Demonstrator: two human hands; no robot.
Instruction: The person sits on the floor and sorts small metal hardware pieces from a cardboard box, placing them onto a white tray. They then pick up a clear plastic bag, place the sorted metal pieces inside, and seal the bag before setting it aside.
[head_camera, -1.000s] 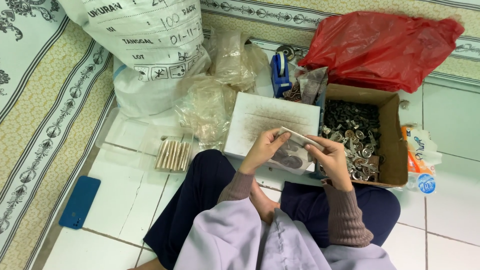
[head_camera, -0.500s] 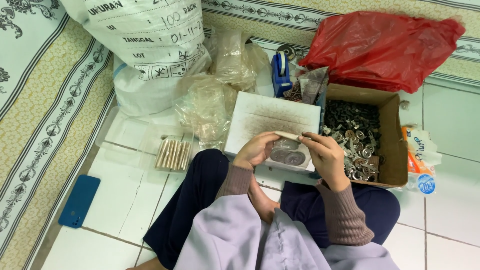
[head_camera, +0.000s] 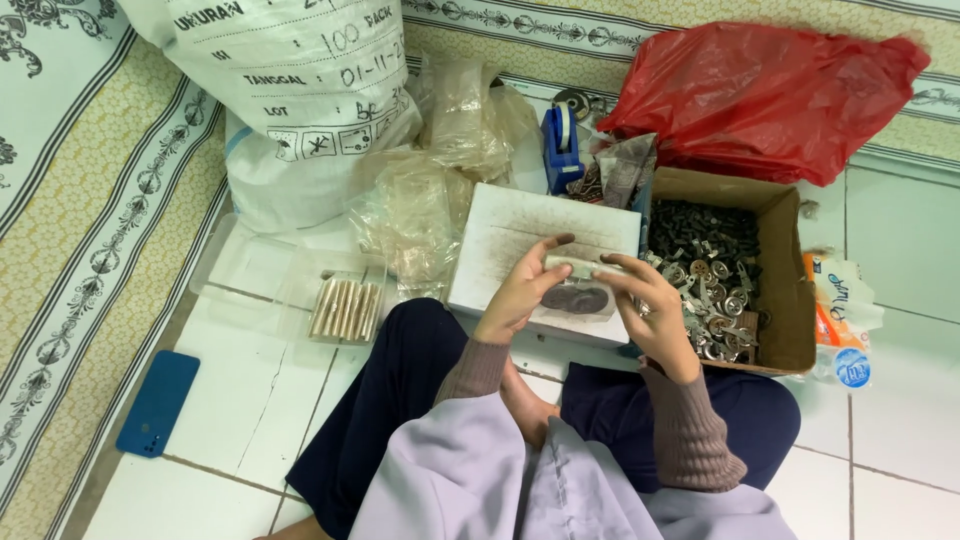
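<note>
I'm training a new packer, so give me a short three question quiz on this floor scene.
1. True or false: both hands, the left hand and the right hand, hold the small clear packet.
2. What colour is the flat phone on the floor? A red, B blue, C green.
3. Fill in: the cardboard box holds small ____ parts.

Key: 1 true; 2 B; 3 metal.

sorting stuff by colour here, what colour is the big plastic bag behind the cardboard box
Red: the plastic bag lies crumpled behind the cardboard box, clearest in the head view.
</note>
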